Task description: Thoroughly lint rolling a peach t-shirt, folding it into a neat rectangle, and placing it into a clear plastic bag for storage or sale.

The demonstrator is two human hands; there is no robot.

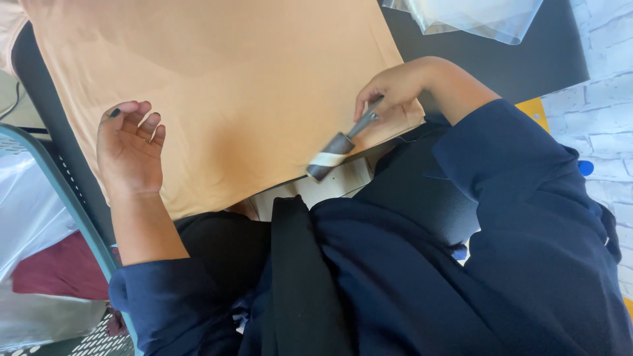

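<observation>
A person in dark navy sleeves leans over a dark table (501, 59). The right hand (389, 89) grips the grey handle of a lint roller (336, 153), its roll resting near the front edge of a tan cloth (231, 79) spread across the table. The left hand (130, 146) lies on the cloth's left edge, fingers loosely curled, holding nothing. Clear plastic (475, 16) lies at the table's far edge.

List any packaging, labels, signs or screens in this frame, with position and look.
Clear plastic bag: top edge, on the dark table, crumpled, see-through.
Clear plastic wrap: left edge, beside the teal basket rim, glossy whitish.
No labels, signs or screens show.
</observation>
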